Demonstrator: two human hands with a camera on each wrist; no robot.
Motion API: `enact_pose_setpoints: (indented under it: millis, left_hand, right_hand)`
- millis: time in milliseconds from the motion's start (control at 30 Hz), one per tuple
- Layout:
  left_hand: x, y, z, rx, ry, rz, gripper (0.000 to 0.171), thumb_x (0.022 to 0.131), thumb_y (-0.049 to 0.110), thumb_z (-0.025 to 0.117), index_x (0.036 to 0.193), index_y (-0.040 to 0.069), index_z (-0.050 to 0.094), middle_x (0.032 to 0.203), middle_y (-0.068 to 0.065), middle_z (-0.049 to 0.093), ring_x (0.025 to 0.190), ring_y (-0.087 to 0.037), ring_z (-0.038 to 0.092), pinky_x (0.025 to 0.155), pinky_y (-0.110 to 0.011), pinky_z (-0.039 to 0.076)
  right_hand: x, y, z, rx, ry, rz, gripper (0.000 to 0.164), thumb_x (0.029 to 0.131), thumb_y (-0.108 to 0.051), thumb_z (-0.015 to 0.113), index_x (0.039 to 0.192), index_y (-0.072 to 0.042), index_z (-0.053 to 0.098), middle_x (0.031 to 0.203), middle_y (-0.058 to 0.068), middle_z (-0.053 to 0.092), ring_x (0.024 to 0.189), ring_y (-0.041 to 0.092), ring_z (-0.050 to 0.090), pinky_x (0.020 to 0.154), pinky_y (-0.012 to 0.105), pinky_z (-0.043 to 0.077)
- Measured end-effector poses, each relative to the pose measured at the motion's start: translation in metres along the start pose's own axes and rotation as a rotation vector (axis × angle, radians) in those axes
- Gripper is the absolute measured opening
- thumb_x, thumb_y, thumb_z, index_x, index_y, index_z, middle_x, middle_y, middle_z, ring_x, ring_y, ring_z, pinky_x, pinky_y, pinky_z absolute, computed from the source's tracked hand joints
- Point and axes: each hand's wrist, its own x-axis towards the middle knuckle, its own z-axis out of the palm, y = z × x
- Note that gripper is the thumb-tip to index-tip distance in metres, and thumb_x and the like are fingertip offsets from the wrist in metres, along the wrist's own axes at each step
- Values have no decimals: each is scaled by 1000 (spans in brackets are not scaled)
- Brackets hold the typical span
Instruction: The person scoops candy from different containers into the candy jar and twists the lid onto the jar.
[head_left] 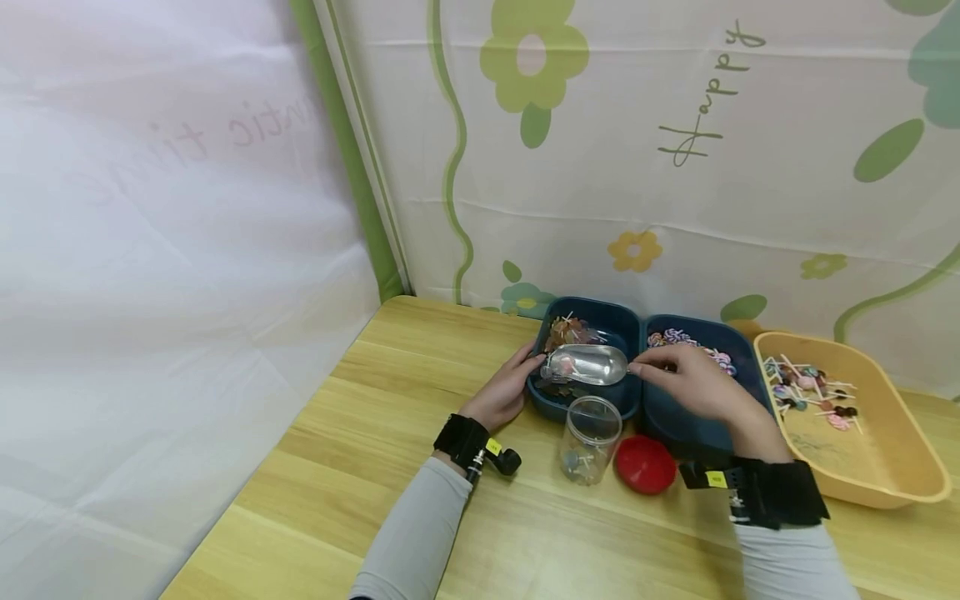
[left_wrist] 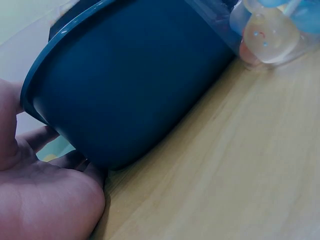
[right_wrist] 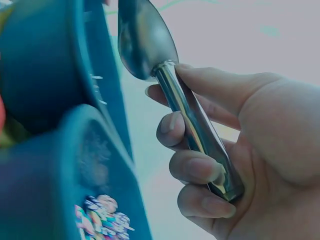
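My right hand grips the handle of a shiny metal scoop, its fingers curled round it in the right wrist view. The scoop's bowl lies over the left dark blue bin and holds a few pieces, too small to tell. My left hand holds that bin at its left side, thumb at the rim and fingers against the outer wall. Inside the bin lie wrapped lollipops, partly hidden by the scoop. In front of it stands a clear lidless jar with some candies at the bottom.
A red lid lies right of the jar. A second blue bin with colourful candies adjoins the first. Farther right, a yellow bin holds several lollipops. A patterned cloth hangs behind the wooden table.
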Motion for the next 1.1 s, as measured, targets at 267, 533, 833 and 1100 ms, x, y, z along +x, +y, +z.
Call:
enact_pose_setpoints:
  millis: [267,533,833,1100]
  left_hand:
    - [0,-1,0,8,14,-1,53,111,25,47,162,25,32,167,-6,25,149,-20,34,122,-38,27]
    - [0,0,0,14,0,10,53,112,25,46,162,25,30,166,-6,29,148,-21,36,121,-38,30]
    - [0,-1,-1,26,-5,12,54,111,26,46,163,25,30,167,-5,27,149,-20,34,122,-39,27]
    - [1,-1,-2,37,-7,1,56,111,27,47,163,26,28,166,-4,29,149,-18,34,122,-38,26]
  right_hand:
    - [-20,-8,-27,8,47,-23,22,103,-19,64,116,-6,77,91,6,66,69,16,54,57,27,46]
    - [-48,-21,-55,-24,102,-66,15,101,-14,67,110,-12,79,81,-3,64,66,15,54,53,26,45]
    - [-73,-36,-66,-140,138,-117,20,97,-8,71,109,-20,81,93,-13,70,69,8,53,56,22,42]
    - [-85,-50,-68,-350,111,-42,18,95,-15,74,106,-27,82,100,-10,75,76,-3,58,60,23,50]
